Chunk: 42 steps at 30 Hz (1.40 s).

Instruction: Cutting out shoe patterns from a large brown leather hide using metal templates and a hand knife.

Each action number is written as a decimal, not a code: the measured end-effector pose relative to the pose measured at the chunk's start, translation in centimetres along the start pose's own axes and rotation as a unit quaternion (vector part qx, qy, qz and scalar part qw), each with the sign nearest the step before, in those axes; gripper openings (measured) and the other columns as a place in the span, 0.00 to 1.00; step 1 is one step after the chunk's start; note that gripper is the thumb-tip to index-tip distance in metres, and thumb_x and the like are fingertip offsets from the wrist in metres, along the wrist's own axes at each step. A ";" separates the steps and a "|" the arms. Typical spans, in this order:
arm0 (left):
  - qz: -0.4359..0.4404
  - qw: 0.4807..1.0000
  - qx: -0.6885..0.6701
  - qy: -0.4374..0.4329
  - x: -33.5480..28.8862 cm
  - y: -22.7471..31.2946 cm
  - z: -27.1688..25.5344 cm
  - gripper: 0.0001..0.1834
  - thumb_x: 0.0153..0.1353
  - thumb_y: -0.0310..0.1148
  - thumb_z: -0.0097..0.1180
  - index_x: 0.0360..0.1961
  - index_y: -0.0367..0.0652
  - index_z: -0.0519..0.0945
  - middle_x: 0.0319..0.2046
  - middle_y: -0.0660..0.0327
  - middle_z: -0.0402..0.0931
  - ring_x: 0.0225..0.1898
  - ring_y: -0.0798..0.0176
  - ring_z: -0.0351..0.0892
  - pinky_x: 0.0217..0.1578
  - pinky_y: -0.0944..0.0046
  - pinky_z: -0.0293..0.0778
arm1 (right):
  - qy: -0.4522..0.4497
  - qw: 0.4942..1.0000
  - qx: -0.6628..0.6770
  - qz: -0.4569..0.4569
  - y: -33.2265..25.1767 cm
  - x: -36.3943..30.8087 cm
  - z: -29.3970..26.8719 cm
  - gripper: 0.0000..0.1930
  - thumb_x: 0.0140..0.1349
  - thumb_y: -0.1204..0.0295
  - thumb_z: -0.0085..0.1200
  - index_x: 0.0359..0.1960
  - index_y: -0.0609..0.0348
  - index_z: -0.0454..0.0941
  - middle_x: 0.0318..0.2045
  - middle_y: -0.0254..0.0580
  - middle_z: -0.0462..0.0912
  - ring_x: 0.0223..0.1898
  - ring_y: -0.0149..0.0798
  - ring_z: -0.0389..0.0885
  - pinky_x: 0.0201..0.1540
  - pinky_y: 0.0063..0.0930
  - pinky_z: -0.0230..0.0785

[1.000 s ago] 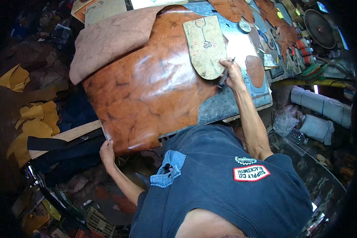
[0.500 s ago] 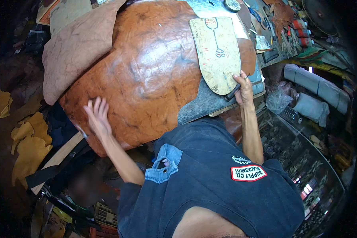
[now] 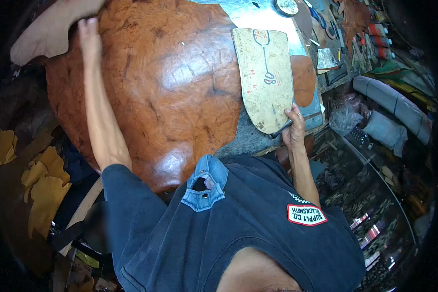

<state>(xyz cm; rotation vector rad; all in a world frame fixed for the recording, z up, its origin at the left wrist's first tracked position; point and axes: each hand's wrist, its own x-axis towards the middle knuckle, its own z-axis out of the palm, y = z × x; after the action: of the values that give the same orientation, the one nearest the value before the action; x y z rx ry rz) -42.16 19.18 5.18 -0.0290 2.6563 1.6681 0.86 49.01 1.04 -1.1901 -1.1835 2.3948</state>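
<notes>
A large glossy brown sheet of leather [image 3: 146,92] with dark creases covers most of the worktable. My left hand [image 3: 89,41] is stretched far out over its left side, fingers extended and slightly blurred. Its fingertips are at the edge of a paler, matte leather piece [image 3: 48,36] at the far left; whether they touch it I cannot tell. My right hand [image 3: 295,127] is closed on the near end of a pale pattern board [image 3: 264,82], rounded at that end and marked by hand. A dark-handled tool [image 3: 283,130] is also in this hand, partly hidden under the board.
The grey table surface [image 3: 241,138] shows beside the leather. A small brown leather piece [image 3: 303,80] lies right of the board, a round tin [image 3: 286,7] beyond it. Scissors and bottles [image 3: 380,40] crowd the far right. Yellow leather scraps [image 3: 48,192] hang at left; a glass-topped case [image 3: 370,194] stands at right.
My left hand has swept forward and left across the brown leather. The paler piece has shifted away to the far left, exposing more brown leather. The board and right hand have come slightly nearer.
</notes>
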 end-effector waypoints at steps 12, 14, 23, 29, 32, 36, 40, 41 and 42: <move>0.301 0.823 0.345 -0.337 -25.5 -4.1 9.6 0.38 0.64 0.58 0.44 0.69 0.50 0.56 0.72 0.57 0.44 0.73 0.48 0.33 0.69 0.42 0.34 | -0.030 0.997 0.059 -0.028 -5.5 -3.4 -2.6 0.25 0.61 0.77 0.50 0.62 0.55 0.64 0.51 0.43 0.77 0.42 0.37 0.80 0.26 0.29 0.72; 0.292 0.856 0.280 -0.323 -26.4 -4.2 9.7 0.38 0.60 0.56 0.52 0.66 0.47 0.63 0.70 0.59 0.51 0.72 0.42 0.40 0.67 0.37 0.39 | -0.033 0.998 0.044 -0.034 -5.6 -3.5 -2.9 0.25 0.61 0.78 0.51 0.61 0.55 0.65 0.51 0.42 0.77 0.41 0.36 0.79 0.27 0.29 0.72; 0.327 0.842 0.340 -0.262 -19.5 -4.4 12.1 0.33 0.63 0.59 0.45 0.65 0.53 0.67 0.69 0.59 0.53 0.72 0.45 0.40 0.68 0.38 0.34 | -0.035 0.999 0.028 0.003 -3.9 -5.1 -3.6 0.23 0.60 0.77 0.52 0.59 0.56 0.66 0.49 0.41 0.78 0.40 0.35 0.80 0.27 0.28 0.72; 0.294 0.851 0.401 -0.171 -15.1 -6.4 10.2 0.35 0.65 0.61 0.40 0.68 0.53 0.62 0.72 0.58 0.46 0.73 0.45 0.36 0.68 0.37 0.35 | -0.005 1.000 -0.003 -0.026 -4.3 -6.3 -3.7 0.19 0.59 0.76 0.56 0.53 0.62 0.70 0.42 0.42 0.81 0.34 0.33 0.81 0.28 0.25 0.76; 0.291 0.858 0.388 -0.167 -19.0 -7.2 9.7 0.35 0.65 0.58 0.42 0.67 0.50 0.62 0.71 0.53 0.46 0.72 0.41 0.35 0.68 0.36 0.35 | 0.006 0.997 -0.031 -0.071 -4.4 -6.3 -3.5 0.16 0.62 0.77 0.53 0.52 0.61 0.70 0.46 0.44 0.81 0.39 0.35 0.82 0.31 0.26 0.76; 0.298 0.854 0.351 -0.244 -27.5 -5.4 7.8 0.34 0.64 0.56 0.45 0.66 0.49 0.64 0.71 0.53 0.48 0.72 0.40 0.37 0.67 0.36 0.36 | -0.049 0.994 -0.023 -0.092 -5.1 -6.6 -0.7 0.13 0.61 0.76 0.55 0.47 0.63 0.74 0.28 0.34 0.80 0.27 0.28 0.78 0.30 0.25 0.73; 0.323 0.852 0.256 -0.323 -33.2 -5.6 4.7 0.30 0.63 0.49 0.51 0.63 0.49 0.68 0.69 0.53 0.52 0.72 0.42 0.41 0.67 0.37 0.39 | -0.041 0.990 -0.047 -0.123 -5.1 -7.4 2.9 0.10 0.60 0.77 0.55 0.44 0.64 0.76 0.26 0.35 0.79 0.25 0.28 0.78 0.29 0.24 0.73; 0.322 0.846 0.230 -0.358 -34.5 -5.7 3.8 0.29 0.62 0.47 0.52 0.62 0.49 0.69 0.69 0.54 0.53 0.72 0.43 0.42 0.67 0.38 0.40 | -0.037 0.990 -0.049 -0.127 -5.1 -7.8 4.2 0.10 0.60 0.77 0.55 0.44 0.64 0.76 0.26 0.35 0.79 0.25 0.28 0.78 0.29 0.24 0.73; 0.330 0.845 0.210 -0.365 -35.5 -5.9 2.8 0.26 0.61 0.43 0.55 0.60 0.47 0.72 0.69 0.55 0.54 0.72 0.44 0.41 0.68 0.39 0.38 | -0.041 0.988 -0.076 -0.125 -5.0 -8.1 5.6 0.10 0.61 0.77 0.54 0.44 0.65 0.76 0.26 0.37 0.80 0.24 0.28 0.78 0.28 0.22 0.72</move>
<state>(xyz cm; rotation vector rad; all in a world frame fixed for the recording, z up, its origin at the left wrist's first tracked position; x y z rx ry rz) -6.58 19.64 -0.86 1.3489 2.3998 0.7984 1.21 45.03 11.36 -0.9261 -1.4695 2.2190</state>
